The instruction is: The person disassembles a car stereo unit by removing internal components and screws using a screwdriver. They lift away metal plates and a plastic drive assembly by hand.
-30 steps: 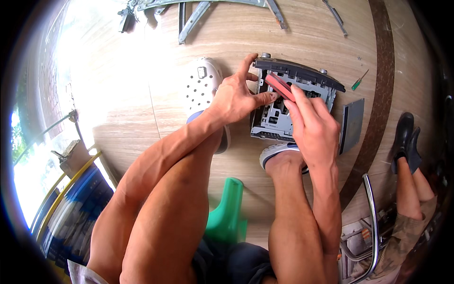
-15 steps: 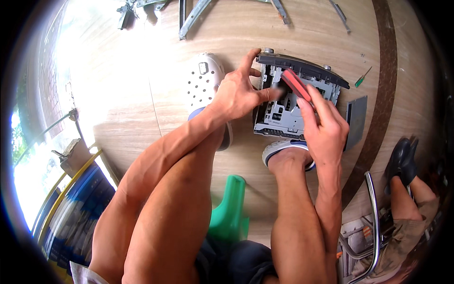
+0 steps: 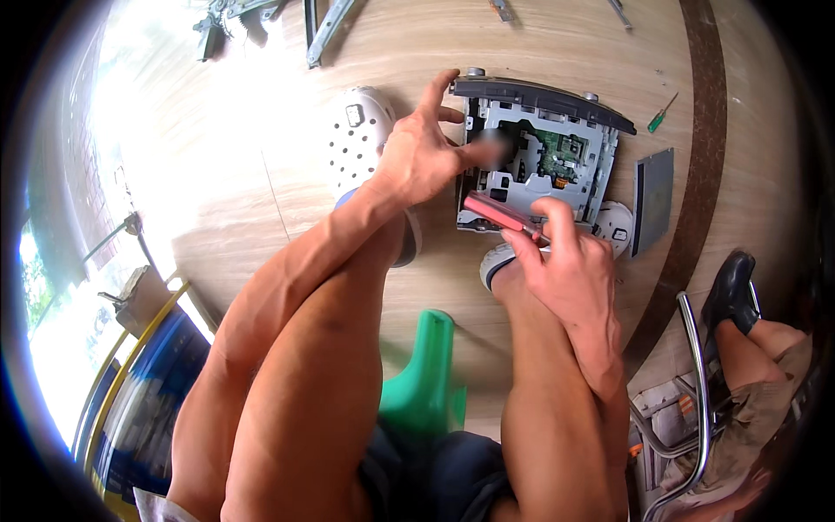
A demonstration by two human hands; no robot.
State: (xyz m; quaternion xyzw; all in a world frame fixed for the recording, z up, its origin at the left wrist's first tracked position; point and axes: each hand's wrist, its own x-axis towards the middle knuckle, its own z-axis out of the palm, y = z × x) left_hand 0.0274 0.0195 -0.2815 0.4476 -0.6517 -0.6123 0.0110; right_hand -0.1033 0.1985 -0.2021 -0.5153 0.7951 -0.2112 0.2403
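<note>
An opened car stereo (image 3: 526, 188) lies on the floor, its dark front panel (image 3: 548, 94) on the far side. Inside its grey metal frame a green circuit board (image 3: 564, 155) shows. My left hand (image 3: 419, 157) grips the stereo's left edge, index finger at the panel's far left corner and thumb reaching over the open top. The thumb's tip is blurred. Over the near edge, my right hand (image 3: 570, 261) is closed on a slim red oblong object (image 3: 497, 212). Its exact kind does not show.
Right of the stereo are a flat grey metal plate (image 3: 653, 202) and a green-handled screwdriver (image 3: 663, 113). Metal brackets (image 3: 329, 30) lie at the far side. A green plastic stool (image 3: 426, 370) is between my legs. Another person's legs (image 3: 752, 348) and a chrome chair frame (image 3: 700, 409) are at right.
My right hand has moved nearer, taking the red object from above the stereo's middle to its near edge. The green circuit board now shows. My left hand keeps its place on the stereo.
</note>
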